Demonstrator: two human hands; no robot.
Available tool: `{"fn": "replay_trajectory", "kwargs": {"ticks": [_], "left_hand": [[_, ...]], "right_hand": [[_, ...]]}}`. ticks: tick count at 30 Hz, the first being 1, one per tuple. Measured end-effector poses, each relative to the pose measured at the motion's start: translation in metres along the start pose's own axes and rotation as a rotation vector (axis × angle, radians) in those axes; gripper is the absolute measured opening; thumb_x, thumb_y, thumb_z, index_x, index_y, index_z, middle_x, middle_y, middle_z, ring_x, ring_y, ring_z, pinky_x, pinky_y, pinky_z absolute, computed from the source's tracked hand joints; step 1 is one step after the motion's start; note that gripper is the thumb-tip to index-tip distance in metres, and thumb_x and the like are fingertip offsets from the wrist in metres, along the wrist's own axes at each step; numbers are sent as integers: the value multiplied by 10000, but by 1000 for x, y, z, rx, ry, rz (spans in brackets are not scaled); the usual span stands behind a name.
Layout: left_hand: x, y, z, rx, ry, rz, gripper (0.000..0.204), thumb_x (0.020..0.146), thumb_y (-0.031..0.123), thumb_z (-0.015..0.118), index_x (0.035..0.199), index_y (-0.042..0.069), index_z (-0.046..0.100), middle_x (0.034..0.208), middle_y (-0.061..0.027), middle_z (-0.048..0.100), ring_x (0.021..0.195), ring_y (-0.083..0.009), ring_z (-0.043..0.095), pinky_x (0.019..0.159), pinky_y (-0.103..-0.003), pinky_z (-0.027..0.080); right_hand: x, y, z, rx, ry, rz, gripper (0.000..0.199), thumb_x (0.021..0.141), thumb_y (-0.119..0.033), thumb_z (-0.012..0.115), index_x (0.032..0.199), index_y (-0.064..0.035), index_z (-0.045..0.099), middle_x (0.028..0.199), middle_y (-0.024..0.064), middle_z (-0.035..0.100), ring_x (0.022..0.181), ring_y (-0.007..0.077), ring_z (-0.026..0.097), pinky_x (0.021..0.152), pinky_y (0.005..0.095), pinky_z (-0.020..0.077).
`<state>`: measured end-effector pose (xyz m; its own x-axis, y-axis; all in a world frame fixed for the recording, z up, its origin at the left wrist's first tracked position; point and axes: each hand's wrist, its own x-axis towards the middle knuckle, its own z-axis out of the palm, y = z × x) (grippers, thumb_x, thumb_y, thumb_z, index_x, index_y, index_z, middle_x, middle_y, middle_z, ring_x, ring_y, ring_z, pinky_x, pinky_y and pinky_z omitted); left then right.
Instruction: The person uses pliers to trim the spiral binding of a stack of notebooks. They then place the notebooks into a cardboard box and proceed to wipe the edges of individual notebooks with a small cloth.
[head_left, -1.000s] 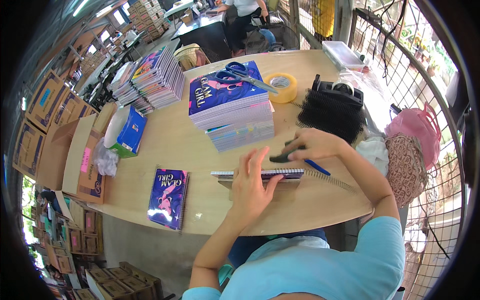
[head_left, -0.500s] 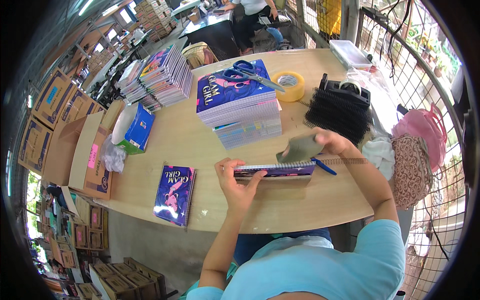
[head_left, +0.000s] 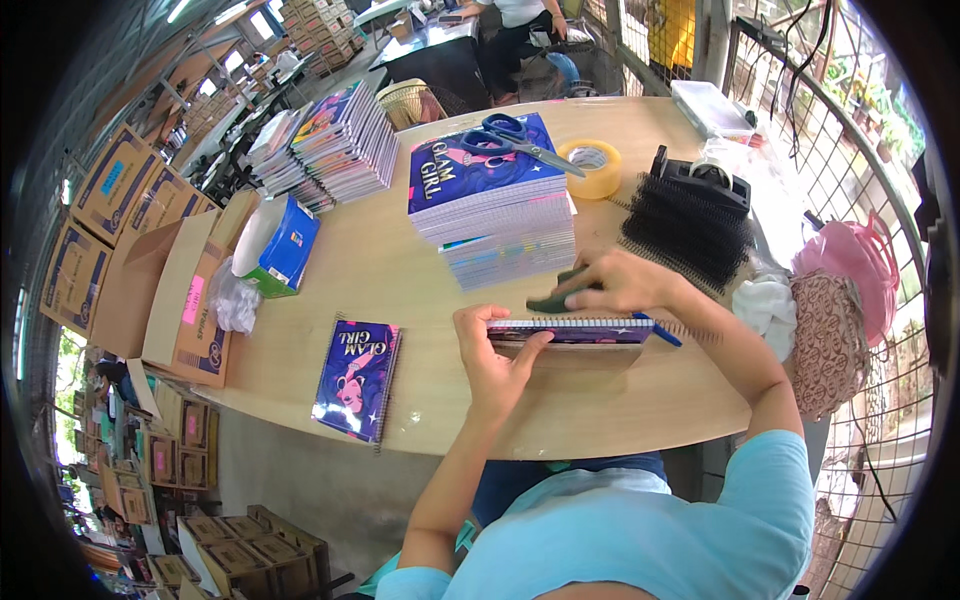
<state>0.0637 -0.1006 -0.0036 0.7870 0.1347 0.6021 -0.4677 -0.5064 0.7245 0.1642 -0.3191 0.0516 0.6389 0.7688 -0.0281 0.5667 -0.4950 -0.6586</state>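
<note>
My left hand (head_left: 490, 362) pinches the left end of a purple notebook (head_left: 595, 337), held on edge with its punched spine up. A dark spiral coil (head_left: 695, 331) sticks out past the right end of that spine. My right hand (head_left: 628, 283) has its fingers closed on a dark green flat piece (head_left: 550, 302), just behind the spine; its exact kind is unclear. Beside the notebook's right end is a blue pen (head_left: 664, 334). A bound purple notebook (head_left: 355, 380) lies flat to the left.
Blue scissors (head_left: 510, 140) rest on a tall notebook stack (head_left: 490, 195). Behind are a yellow tape roll (head_left: 600, 180), black coils (head_left: 685, 235) and a tape dispenser (head_left: 728, 187). A blue-green box (head_left: 290, 250), more notebooks (head_left: 345, 140) and an open carton (head_left: 175, 300) stand left.
My right hand has swung left along the spine with the dark green piece, from the right part of the notebook toward its left half. My left hand keeps its hold. The view has shifted slightly.
</note>
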Motion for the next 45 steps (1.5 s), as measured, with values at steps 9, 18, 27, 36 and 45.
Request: {"fn": "replay_trajectory", "kwargs": {"ticks": [9, 18, 27, 36, 45], "left_hand": [[-1, -20, -18, -580, -20, -236, 454, 817, 131, 778, 1136, 13, 477, 1046, -58, 499, 965, -159, 524, 845, -314, 449], [0, -42, -35, -631, -121, -292, 225, 882, 11, 681, 1053, 8, 535, 1007, -42, 549, 957, -116, 542, 800, -259, 503], [-10, -30, -31, -499, -167, -317, 201, 868, 43, 709, 1010, 36, 567, 969, -37, 582, 859, -107, 588, 713, -254, 514], [-5, -17, -39, -458, -103, -251, 194, 851, -3, 686, 995, 20, 558, 1006, -42, 529, 919, -120, 556, 802, -282, 518], [4, -16, -51, -312, -119, -138, 243, 798, -45, 710, 1027, 3, 647, 1018, -68, 567, 880, -161, 619, 805, -292, 543]], "right_hand": [[17, 23, 8, 479, 8, -35, 597, 881, -443, 575, 1173, 75, 622, 1214, 183, 631, 1114, 295, 585, 963, 379, 431], [24, 9, 12, 174, -36, -2, 533, 885, -434, 575, 1128, 33, 657, 1146, 193, 643, 1031, 310, 613, 932, 396, 452], [-2, 3, -8, 1503, 5, -532, 738, 846, -600, 448, 1096, 60, 663, 1049, 345, 609, 901, 431, 621, 771, 465, 529], [15, 1, -1, 275, -124, -232, 612, 878, -445, 589, 1125, 113, 630, 1126, 181, 642, 1012, 273, 607, 894, 401, 471], [33, -6, 6, 212, -186, -50, 629, 879, -456, 557, 1151, 108, 621, 1157, 191, 621, 1039, 297, 586, 931, 381, 441]]}}
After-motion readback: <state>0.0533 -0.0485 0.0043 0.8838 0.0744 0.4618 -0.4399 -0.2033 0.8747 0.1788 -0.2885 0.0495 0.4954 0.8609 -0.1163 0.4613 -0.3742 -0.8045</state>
